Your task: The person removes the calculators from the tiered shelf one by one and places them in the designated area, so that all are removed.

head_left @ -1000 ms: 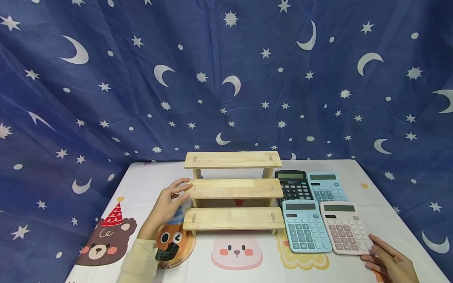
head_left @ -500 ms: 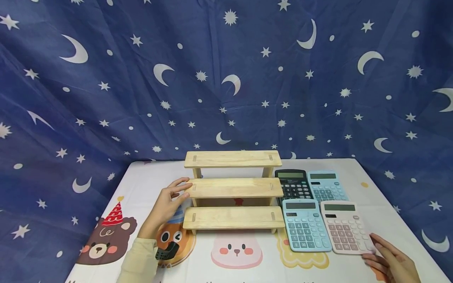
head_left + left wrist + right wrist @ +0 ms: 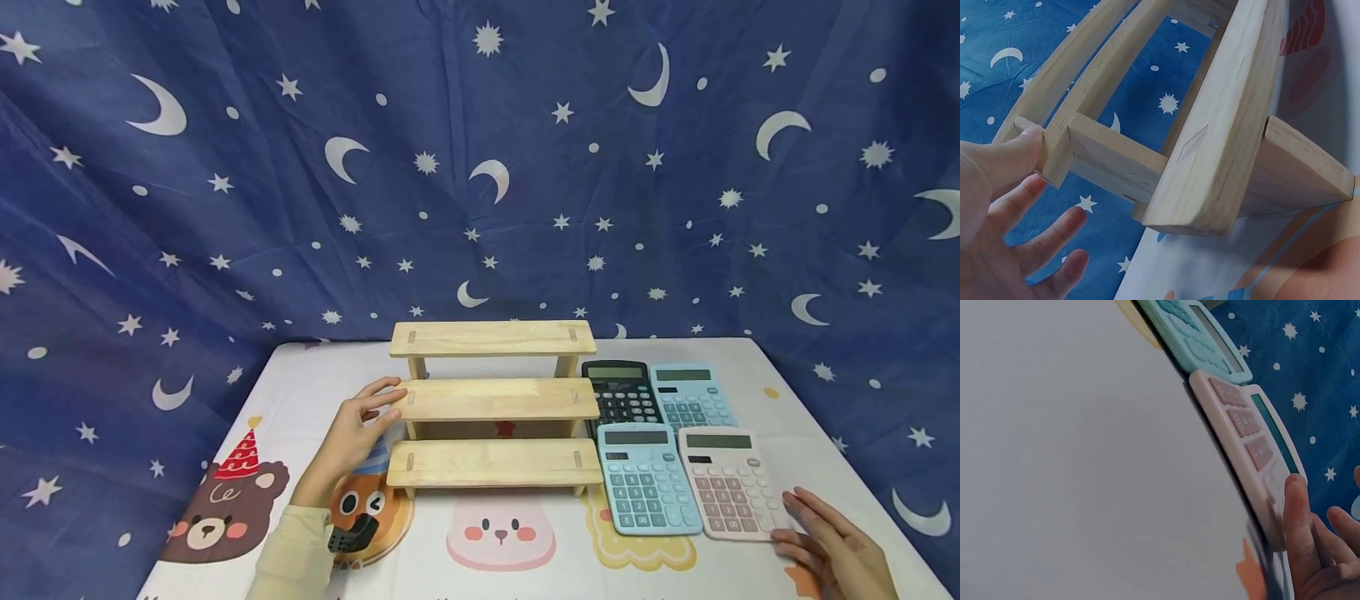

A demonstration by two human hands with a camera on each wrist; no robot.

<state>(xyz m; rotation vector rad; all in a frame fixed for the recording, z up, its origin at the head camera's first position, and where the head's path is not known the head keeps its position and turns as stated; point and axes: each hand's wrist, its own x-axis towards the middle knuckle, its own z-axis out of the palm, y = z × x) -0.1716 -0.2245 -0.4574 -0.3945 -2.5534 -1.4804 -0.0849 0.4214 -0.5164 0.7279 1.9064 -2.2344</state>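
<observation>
My left hand (image 3: 352, 429) is at the left end of a three-tier wooden stand (image 3: 495, 400). Its thumb and index finger hold the end of the middle plank, while the other fingers spread loose beside the wooden stand (image 3: 1222, 144) in the left wrist view. At the lower right, my right hand (image 3: 840, 550) has extended fingers close beside the pale pink calculator (image 3: 731, 487). A finger overlaps that calculator's edge in the right wrist view, so contact is hard to judge. A light blue calculator (image 3: 648, 483) lies left of the pink one.
Behind these two lie a black calculator (image 3: 621, 392), partly hidden by the stand, and another light blue calculator (image 3: 690, 392). A white cloth with cartoon prints (image 3: 300, 383) covers the table. A dark blue curtain (image 3: 420, 192) hangs at the back.
My right hand has shifted slightly right, away from the pink calculator's edge. The left hand, the stand and the calculators look unmoved.
</observation>
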